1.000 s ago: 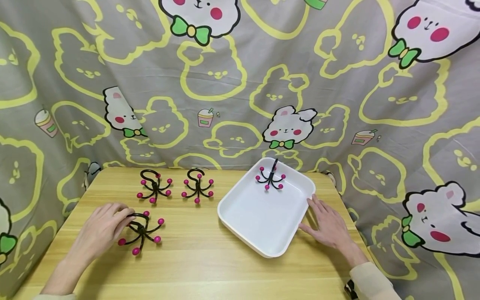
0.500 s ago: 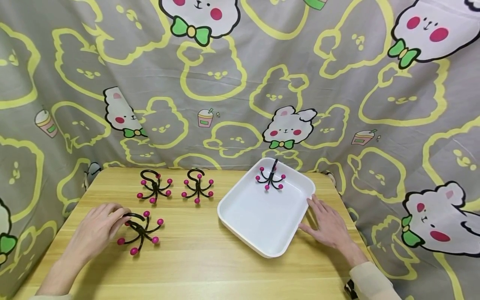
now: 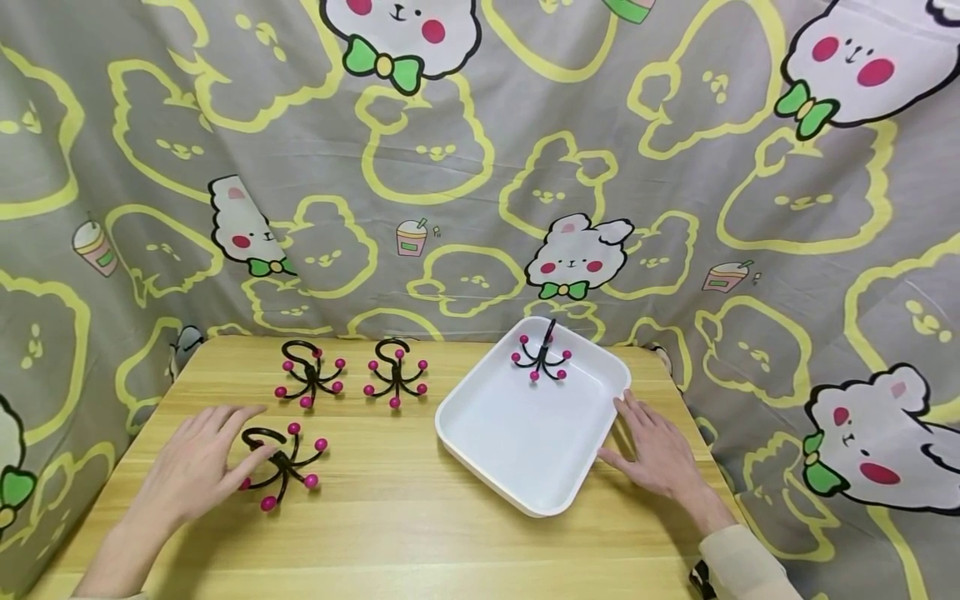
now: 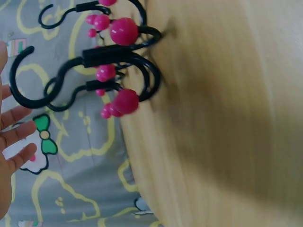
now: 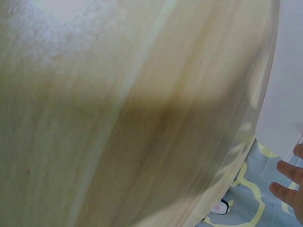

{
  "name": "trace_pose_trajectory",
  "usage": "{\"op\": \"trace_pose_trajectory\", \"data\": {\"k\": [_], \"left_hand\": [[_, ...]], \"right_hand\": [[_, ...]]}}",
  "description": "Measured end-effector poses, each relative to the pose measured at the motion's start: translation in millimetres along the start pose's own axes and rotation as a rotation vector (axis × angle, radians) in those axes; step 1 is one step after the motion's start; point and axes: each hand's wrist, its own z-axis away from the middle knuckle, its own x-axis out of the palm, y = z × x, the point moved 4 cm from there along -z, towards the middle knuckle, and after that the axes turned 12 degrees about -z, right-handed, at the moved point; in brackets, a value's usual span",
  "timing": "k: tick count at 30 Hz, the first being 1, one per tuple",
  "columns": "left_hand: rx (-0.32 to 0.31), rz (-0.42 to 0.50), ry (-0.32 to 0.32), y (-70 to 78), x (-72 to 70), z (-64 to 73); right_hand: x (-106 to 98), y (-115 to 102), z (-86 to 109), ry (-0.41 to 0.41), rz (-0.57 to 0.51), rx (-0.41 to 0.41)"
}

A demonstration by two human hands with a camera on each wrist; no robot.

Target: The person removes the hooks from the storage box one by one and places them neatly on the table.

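My left hand (image 3: 183,471) is spread beside a black claw-shaped hanger hook (image 3: 283,463) with pink ball tips, at the front left of the table. Its thumb overlaps the hook in the head view; in the left wrist view, the fingers (image 4: 19,137) are apart from the hook's curved top (image 4: 28,101). Two matching hooks, one at left (image 3: 311,379) and one beside it (image 3: 396,377), stand farther back. Another hook (image 3: 543,357) is in the far end of a white tray (image 3: 525,433). Straight fingers of my right hand (image 3: 652,446) rest at the tray's right rim.
The wooden table (image 3: 375,533) meets a grey cartoon-print curtain (image 3: 465,225) at the back and both sides. A small dark object (image 3: 702,577) shows by the right sleeve (image 3: 746,562).
My left thumb and fingers have come apart from the hook's curved top, which they pinched a second ago. The hook stays on the table, slightly turned. The right hand and tray have not moved.
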Motion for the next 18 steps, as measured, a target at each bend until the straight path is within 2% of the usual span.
{"op": "trace_pose_trajectory", "data": {"k": [9, 18], "left_hand": [[0.069, -0.004, 0.055, 24.4, -8.0, -21.2], [0.160, 0.024, 0.054, 60.8, 0.5, -47.5]], "right_hand": [[-0.3, 0.3, 0.0, -0.002, 0.001, 0.001], [-0.1, 0.0, 1.1, 0.017, 0.001, -0.007]]}}
